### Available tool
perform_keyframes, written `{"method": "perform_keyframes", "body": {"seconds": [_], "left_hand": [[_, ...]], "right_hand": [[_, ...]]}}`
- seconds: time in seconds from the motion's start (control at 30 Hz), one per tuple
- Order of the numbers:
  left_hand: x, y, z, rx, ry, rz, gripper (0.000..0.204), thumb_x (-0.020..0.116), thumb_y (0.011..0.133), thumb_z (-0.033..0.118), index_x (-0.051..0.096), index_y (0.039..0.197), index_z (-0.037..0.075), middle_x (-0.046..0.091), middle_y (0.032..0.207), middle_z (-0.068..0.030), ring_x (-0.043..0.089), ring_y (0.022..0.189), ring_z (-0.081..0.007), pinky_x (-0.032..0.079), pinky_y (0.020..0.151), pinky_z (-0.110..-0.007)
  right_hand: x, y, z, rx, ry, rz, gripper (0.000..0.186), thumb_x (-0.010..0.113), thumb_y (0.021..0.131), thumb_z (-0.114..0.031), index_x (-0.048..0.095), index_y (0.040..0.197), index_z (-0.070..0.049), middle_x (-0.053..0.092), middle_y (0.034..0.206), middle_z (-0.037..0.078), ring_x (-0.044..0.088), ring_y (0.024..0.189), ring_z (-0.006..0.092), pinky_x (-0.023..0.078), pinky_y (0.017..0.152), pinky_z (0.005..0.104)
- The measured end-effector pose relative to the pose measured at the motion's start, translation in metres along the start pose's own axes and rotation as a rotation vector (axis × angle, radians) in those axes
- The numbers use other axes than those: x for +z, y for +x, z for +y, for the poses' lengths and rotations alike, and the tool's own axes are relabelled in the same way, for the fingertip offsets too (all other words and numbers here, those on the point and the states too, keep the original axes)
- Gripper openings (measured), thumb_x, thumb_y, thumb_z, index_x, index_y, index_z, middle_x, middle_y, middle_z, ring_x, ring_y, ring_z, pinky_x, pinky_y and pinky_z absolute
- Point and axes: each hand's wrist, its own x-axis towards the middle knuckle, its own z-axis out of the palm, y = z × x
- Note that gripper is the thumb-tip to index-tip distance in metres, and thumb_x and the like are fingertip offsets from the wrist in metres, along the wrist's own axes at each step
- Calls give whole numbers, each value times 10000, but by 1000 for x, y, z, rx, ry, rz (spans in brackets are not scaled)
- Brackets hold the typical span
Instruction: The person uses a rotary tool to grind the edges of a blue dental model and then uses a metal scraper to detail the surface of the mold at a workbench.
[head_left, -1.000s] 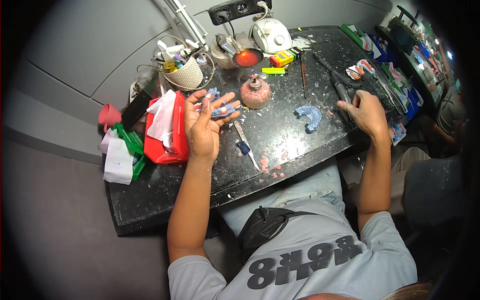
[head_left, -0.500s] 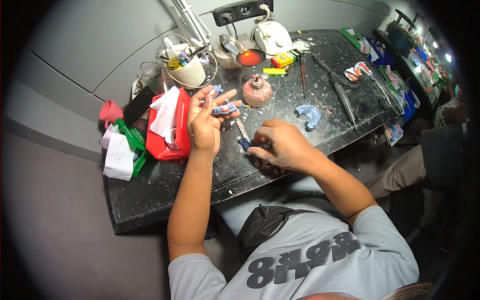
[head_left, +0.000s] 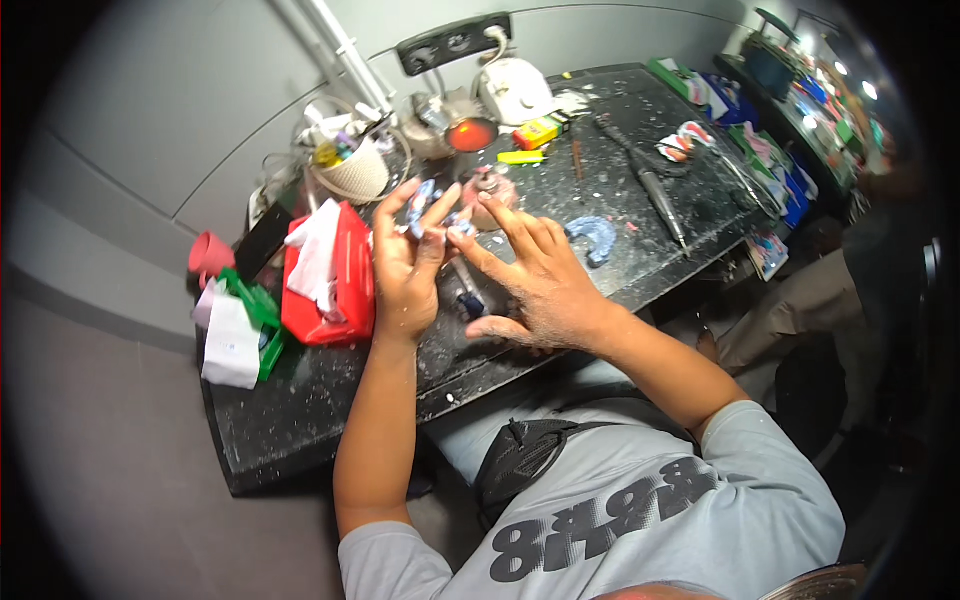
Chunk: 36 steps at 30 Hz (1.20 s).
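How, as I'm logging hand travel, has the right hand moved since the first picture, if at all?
Yes, leftward: the right hand, earlier right of the blue arch-shaped piece on the desk, is now left of it.

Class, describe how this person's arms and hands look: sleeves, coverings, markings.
Both forearms are bare below the short sleeves of a light grey fabric T-shirt, which has bold black print across it. The left hand and right hand wear no gloves, and no watch or bracelet shows. Pale powdery dust speckles the right hand and wrist.
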Motion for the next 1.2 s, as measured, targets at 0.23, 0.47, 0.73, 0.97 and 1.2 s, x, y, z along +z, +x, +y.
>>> {"method": "perform_keyframes", "body": {"seconds": [0.23, 0.47, 0.73, 0.97, 1.2], "left_hand": [[5, -1, 5, -90, -127, 1, 524, 533, 1070, 253, 271, 1482, 64, 518, 1436, -319, 650, 1193, -322, 580, 980, -433], [-3, -1, 2, 183, 750, 298, 709, 584, 1014, 3, 160, 1580, 42, 575, 1354, -233, 577, 1268, -250, 443, 1031, -330], [-23, 6, -5, 2, 203, 304, 507, 526, 1068, 101, 272, 1487, -29, 539, 1407, -317, 617, 1244, -375, 544, 1028, -434], [-26, 8, -5, -99, 25, 281, 455, 488, 1090, 208, 325, 1434, -41, 532, 1396, -349, 640, 1189, -444, 593, 938, -497], [-26, 7, 1, -302, -148, 186, 429, 380, 1107, 256, 384, 1412, -46, 570, 1345, -359, 657, 1151, -464, 593, 916, -506]], "right_hand": [[-3, -1, 3, 30, 39, 111, 757, 658, 900, -592, 532, 1441, -78, 406, 1520, 268, 451, 1320, 415, 347, 1088, 519], [-29, -29, 65, 406, -105, 172, 286, 790, 837, -217, 706, 1033, -26, 660, 1124, 175, 608, 1047, 362, 485, 934, 458], [-13, -27, 29, 276, 412, -25, 178, 777, 845, -191, 722, 930, -44, 678, 932, 136, 630, 941, 340, 512, 857, 435], [34, -9, -5, 343, 374, -219, 193, 796, 831, -191, 702, 889, -33, 673, 862, 146, 640, 878, 340, 516, 810, 424], [16, 0, 10, 572, 740, -188, 137, 754, 862, -131, 706, 848, -3, 693, 775, 102, 661, 679, 177, 528, 647, 349]]}}
